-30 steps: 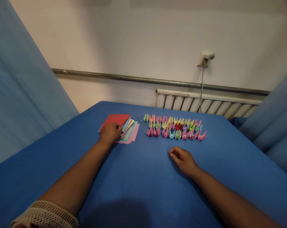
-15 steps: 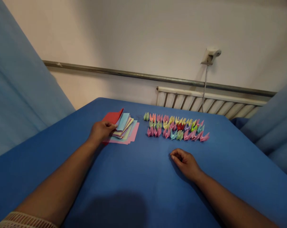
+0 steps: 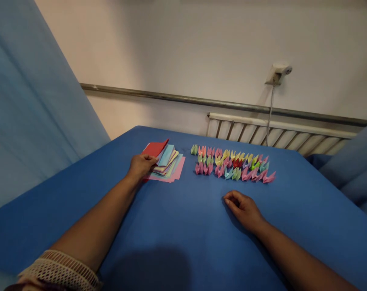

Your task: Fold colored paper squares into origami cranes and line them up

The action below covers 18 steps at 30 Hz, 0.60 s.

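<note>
My left hand is at the stack of coloured paper, thumb and fingers pinched on sheets at the stack's near-left edge. A red sheet stands out at the back of the stack with one edge raised. Beside my fingertips is a light blue sheet; pink, yellow and green sheets fan out underneath. Resting on the blue surface, my right hand has its fingers curled in and shows nothing in them. Beyond it, folded paper cranes in many colours stand in three rows, apart from both hands.
The blue-covered table ends at a wall with a metal rail and a white radiator. A cord runs down from a wall socket. Blue curtains hang at both sides.
The head view has turned slightly left, so everything appears further right. Both hands keep nearly the same place at the paper and on the table.
</note>
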### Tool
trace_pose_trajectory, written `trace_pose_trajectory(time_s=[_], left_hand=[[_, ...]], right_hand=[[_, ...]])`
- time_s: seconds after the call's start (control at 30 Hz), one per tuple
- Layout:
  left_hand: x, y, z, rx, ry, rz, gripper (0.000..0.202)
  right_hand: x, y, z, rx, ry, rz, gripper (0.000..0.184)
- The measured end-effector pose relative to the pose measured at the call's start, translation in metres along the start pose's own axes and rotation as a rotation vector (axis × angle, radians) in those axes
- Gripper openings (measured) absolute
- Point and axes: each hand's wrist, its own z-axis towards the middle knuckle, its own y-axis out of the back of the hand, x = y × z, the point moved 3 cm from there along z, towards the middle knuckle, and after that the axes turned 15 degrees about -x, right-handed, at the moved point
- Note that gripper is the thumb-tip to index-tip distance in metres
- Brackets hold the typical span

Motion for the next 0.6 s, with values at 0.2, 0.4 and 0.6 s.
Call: trace_pose_trajectory(time_s=[0.2, 0.4, 0.6], left_hand=[[0.0031, -0.0045, 0.0022, -0.013, -0.02, 0.071, 0.029], [0.0005, -0.0052, 0.0, 0.046, -0.035, 0.046, 0.033], [0.0, -0.0039, -0.0028, 0.068, -0.011, -0.008, 0.04]], right_hand=[[0.0018, 0.0014, 0.0001, 0.011, -0.006, -0.017, 0.021], [0.0056, 0.003, 0.0003, 0.014, 0.008, -0.035, 0.02], [0.0045, 0.0041, 0.0005, 0.015, 0.018, -0.049, 0.019]])
